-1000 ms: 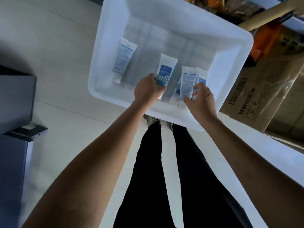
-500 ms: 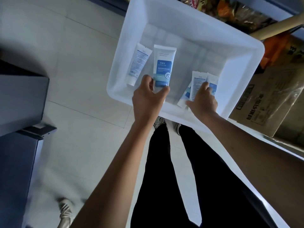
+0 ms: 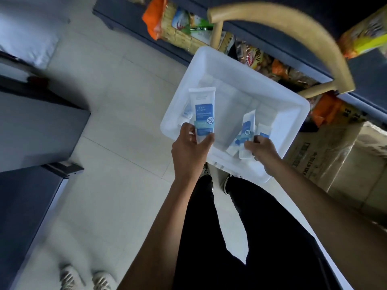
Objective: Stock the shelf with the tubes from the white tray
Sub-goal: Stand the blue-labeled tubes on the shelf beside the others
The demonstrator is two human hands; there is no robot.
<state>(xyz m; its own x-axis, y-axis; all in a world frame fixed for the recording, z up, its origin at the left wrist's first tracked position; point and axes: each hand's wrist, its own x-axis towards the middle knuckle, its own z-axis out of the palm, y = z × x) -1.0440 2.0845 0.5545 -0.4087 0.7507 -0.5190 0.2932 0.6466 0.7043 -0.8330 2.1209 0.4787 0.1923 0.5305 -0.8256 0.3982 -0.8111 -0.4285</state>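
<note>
The white tray [image 3: 278, 92] sits on the floor in front of my legs. My left hand [image 3: 189, 152] grips the lower end of a white and blue tube [image 3: 202, 109] and holds it upright above the tray's near left corner. Partly hidden behind that tube, another tube [image 3: 186, 113] lies against the left wall. My right hand [image 3: 261, 151] holds a bunch of tubes [image 3: 247, 130] by their lower ends at the near right of the tray.
A low dark shelf [image 3: 129, 19] with snack packets [image 3: 180, 24] runs behind the tray. A curved wooden chair frame [image 3: 314, 34] arches over it. A cardboard box [image 3: 335, 155] stands at the right, grey furniture [image 3: 31, 126] at the left. Another person's shoes [image 3: 83, 279] show at the bottom left.
My left hand has lifted its tube off the tray floor and stood it upright. My right hand has gathered the tubes on the right and raised them. The camera view has tilted up towards the shelf.
</note>
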